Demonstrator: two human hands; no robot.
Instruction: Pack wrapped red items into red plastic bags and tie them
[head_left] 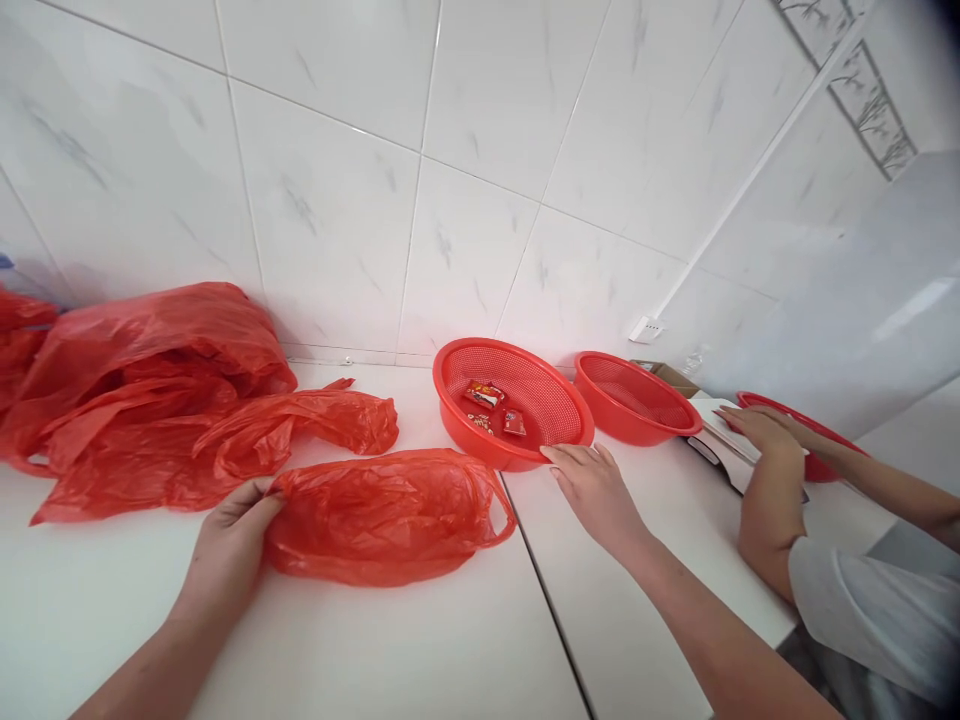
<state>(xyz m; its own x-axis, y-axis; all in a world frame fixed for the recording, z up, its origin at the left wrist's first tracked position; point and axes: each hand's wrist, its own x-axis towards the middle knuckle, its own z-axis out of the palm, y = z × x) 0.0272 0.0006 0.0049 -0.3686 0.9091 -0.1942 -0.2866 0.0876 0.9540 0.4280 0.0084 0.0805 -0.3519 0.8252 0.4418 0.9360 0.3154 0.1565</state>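
One red plastic carrier bag (382, 520) lies on the tabletop (420, 645), pinched in our left hand (232, 545); our right hand (596, 495) (outstretched, unclenched) meets a red perforated basket (474, 437) at its rim.

From here the held bag (375, 520) looks like thin, crinkled, shiny plastic, the nearest basket (517, 375) smooth perforated plastic; the tabletop (420, 650) is smooth, the wall tiles (337, 200) glossy, a co-worker's sleeve (862, 610) matt cloth.
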